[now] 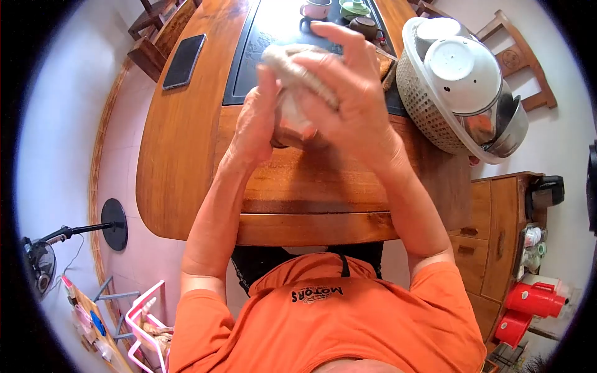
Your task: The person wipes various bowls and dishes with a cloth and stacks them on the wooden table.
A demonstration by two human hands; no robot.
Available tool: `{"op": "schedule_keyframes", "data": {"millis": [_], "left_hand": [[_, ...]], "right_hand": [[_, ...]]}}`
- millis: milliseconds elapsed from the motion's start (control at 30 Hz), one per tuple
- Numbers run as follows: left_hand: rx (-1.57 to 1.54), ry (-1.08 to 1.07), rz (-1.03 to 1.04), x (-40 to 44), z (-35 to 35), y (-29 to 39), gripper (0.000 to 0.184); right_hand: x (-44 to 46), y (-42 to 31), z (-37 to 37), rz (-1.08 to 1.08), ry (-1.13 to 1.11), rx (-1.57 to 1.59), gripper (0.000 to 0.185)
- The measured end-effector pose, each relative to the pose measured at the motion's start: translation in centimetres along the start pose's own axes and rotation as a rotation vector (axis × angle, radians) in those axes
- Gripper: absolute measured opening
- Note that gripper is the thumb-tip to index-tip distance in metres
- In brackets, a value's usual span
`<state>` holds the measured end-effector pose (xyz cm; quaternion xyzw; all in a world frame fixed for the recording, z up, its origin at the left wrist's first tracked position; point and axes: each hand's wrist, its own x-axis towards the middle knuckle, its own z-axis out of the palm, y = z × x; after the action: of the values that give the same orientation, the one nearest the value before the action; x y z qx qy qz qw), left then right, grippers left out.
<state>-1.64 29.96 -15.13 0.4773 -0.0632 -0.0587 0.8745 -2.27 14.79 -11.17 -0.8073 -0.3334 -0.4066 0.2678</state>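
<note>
Over the near end of the black tea tray (249,81), my left hand (255,124) is closed round the side of a shiny, reflective metal vessel (292,121). Its exact kind is mostly hidden by my hands and a cloth. My right hand (351,93) presses that pale, greyish cloth (289,62) over the vessel's top, index finger raised and the hand slightly smeared by motion. Orange from my shirt shows in the vessel's surface.
A black phone (185,61) lies on the wooden table (180,155) at left. At right stands a white plastic basket (429,105) heaped with white and metal bowls. Beyond my hands are a mug (316,9), a green lidded cup (354,9) and a dark teapot (365,27).
</note>
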Motion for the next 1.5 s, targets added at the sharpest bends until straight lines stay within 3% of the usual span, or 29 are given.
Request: {"op": "schedule_keyframes", "data": {"millis": [67,133,200,233,400,533,567,600,700,733,800,833,867,900,933,967,1000,1033,1200,1267,1333,1400,1433,1500], "left_hand": [[0.031,-0.298,-0.092,0.6,-2.7,-0.3,0.063],[-0.021,-0.252,-0.056,0.5,-2.8,-0.3,0.053],[-0.203,-0.232,-0.023,0.8,-3.6,-0.5,0.051],[-0.331,-0.338,-0.087,1.1,-4.0,-0.3,0.054],[-0.616,-0.38,-0.204,2.2,-5.2,-0.8,0.062],[-0.73,-0.333,-0.219,2.8,-5.5,-1.3,0.061],[-0.752,-0.289,-0.221,2.8,-5.5,-1.4,0.061],[-0.75,-0.292,-0.226,2.8,-5.4,-1.5,0.061],[-0.633,-0.131,-0.163,2.7,-5.0,-1.2,0.06],[-0.652,-0.112,-0.164,2.7,-4.7,-1.1,0.06],[-0.673,-0.092,-0.158,2.5,-4.5,-1.1,0.061],[-0.685,-0.1,-0.168,2.4,-4.4,-1.2,0.061],[-0.699,-0.113,-0.173,2.3,-4.0,-1.1,0.06],[-0.573,0.033,-0.151,2.1,-3.2,-1.1,0.06],[-0.58,0.033,-0.141,2.4,-3.8,-1.7,0.06],[-0.547,-0.149,-0.131,2.6,-4.7,-2.6,0.062],[-0.51,-0.328,-0.125,2.6,-5.6,-3.5,0.064],[-0.38,-0.196,-0.106,1.6,-3.7,-2.6,0.069],[-0.439,-0.083,-0.119,0.3,-0.8,-1.0,0.072],[-0.185,-0.038,-0.03,0.5,-0.5,-1.1,0.072],[-0.127,0.0,-0.007,0.4,-0.7,-0.6,0.065],[0.001,-0.429,-0.054,0.5,-2.3,-0.5,0.051],[-0.057,-0.295,-0.034,-0.1,-1.0,0.2,0.042],[-0.122,-0.357,-0.018,0.2,-1.9,0.6,0.043]], "right_hand": [[0.2,1.7,-0.8,0.201,-0.058,0.168,0.023],[-0.3,3.3,-1.3,0.287,-0.011,0.31,0.025],[-0.7,3.6,-2.3,0.873,-0.045,0.872,0.031],[-1.0,3.8,-2.1,0.873,-0.047,0.873,0.031],[-3.6,3.6,-0.5,0.935,0.146,1.058,0.044],[-5.1,2.5,0.0,0.931,0.048,0.885,0.052],[-5.4,2.4,0.4,0.902,-0.011,0.785,0.076],[-5.6,2.1,0.8,0.904,-0.005,0.783,0.076],[-6.2,1.4,2.6,0.458,0.08,0.35,0.087],[-6.1,1.0,2.8,0.459,0.081,0.35,0.087],[-6.0,-0.1,3.0,0.192,0.043,-0.081,0.086],[-6.0,-0.5,3.5,0.184,0.052,-0.079,0.074],[-5.7,-1.1,3.3,0.168,0.053,-0.082,0.074],[-5.3,-1.9,2.9,0.112,-0.041,-0.168,0.067],[-5.0,-2.7,2.7,0.062,-0.137,-0.251,0.06],[-4.7,-3.1,3.1,0.057,-0.15,-0.248,0.048],[-4.5,-3.1,3.2,0.052,-0.156,-0.245,0.048],[-4.1,-2.8,3.4,0.008,-0.132,-0.227,0.043],[-1.2,-1.4,3.0,-0.087,-0.034,-0.132,0.036],[-0.1,-0.8,1.8,-0.109,-0.052,-0.128,0.039],[0.3,0.9,1.4,0.039,-0.05,-0.057,0.041],[0.5,2.3,0.3,0.172,-0.083,0.168,0.042],[0.5,2.2,-0.5,0.389,-0.099,0.327,0.042],[0.2,1.4,-2.4,0.745,-0.14,0.561,0.045]]}}
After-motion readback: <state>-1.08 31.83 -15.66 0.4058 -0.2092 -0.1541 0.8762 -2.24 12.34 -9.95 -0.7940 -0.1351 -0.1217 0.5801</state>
